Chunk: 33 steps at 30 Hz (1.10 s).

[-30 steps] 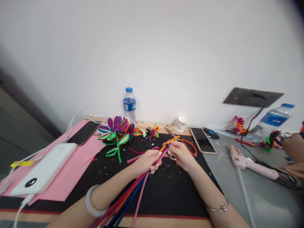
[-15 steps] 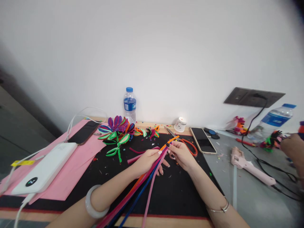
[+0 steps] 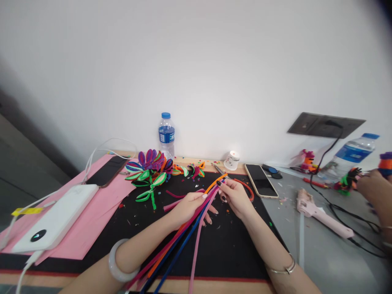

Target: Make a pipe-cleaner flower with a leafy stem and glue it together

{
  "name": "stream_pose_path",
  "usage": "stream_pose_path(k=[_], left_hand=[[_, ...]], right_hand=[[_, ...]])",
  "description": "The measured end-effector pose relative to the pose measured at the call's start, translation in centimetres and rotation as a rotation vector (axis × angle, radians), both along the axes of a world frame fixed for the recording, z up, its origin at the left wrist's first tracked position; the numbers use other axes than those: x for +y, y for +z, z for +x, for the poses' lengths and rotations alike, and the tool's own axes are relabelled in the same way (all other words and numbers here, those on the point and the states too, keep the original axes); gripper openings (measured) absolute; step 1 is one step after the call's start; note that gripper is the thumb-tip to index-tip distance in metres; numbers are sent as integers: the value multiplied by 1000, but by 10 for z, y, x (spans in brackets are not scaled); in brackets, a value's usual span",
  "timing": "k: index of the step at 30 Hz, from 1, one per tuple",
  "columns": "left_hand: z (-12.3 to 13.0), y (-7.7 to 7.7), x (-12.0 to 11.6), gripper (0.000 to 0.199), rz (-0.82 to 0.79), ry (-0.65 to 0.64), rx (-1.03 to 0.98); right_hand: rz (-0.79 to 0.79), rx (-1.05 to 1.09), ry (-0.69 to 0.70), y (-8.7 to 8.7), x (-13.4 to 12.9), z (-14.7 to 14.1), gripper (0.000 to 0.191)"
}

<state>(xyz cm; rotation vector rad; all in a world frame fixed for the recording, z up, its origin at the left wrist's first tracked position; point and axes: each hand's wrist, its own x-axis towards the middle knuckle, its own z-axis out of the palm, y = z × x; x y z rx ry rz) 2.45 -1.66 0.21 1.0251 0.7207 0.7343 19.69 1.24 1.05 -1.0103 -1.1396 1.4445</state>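
A bundle of long pipe cleaners (image 3: 189,232) in orange, magenta, blue and pink runs from the near table edge up through my hands. My left hand (image 3: 193,207) is closed around the bundle, thumb on top. Just above it, my right hand (image 3: 233,195) pinches the upper ends between thumb and fingers, close to the tip of an orange strand. Behind my left hand lies a loose magenta pipe cleaner (image 3: 172,194). Scissors with orange handles (image 3: 247,187) lie partly hidden behind my right hand. To the left stands a multicoloured pipe-cleaner flower (image 3: 153,169) with green leaves.
Left, a power bank (image 3: 58,216) and a phone (image 3: 107,170) rest on pink paper (image 3: 104,220). A water bottle (image 3: 166,136) and paper cup (image 3: 232,160) stand by the wall. Right are another phone (image 3: 261,181), a pink glue gun (image 3: 324,216) with cable, and another person's hand (image 3: 375,192).
The orange strand now bows upward between my hands, and the lower ends of the bundle have spread apart. At the right, the other person's hand has lifted an orange and purple piece further into view.
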Motion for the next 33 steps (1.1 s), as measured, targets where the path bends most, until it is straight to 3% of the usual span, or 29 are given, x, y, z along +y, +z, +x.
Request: stream_pose_path(k=[16, 25, 33], left_hand=[[-1, -3, -1, 40, -39, -39, -7], [-1, -2, -1, 40, -68, -60, -7], [0, 5, -6, 34, -5, -157, 33]], right_hand=[[11, 46, -131, 10, 1, 5, 26], [23, 67, -129, 8, 3, 5, 22], [63, 6, -133, 3, 4, 5, 23]])
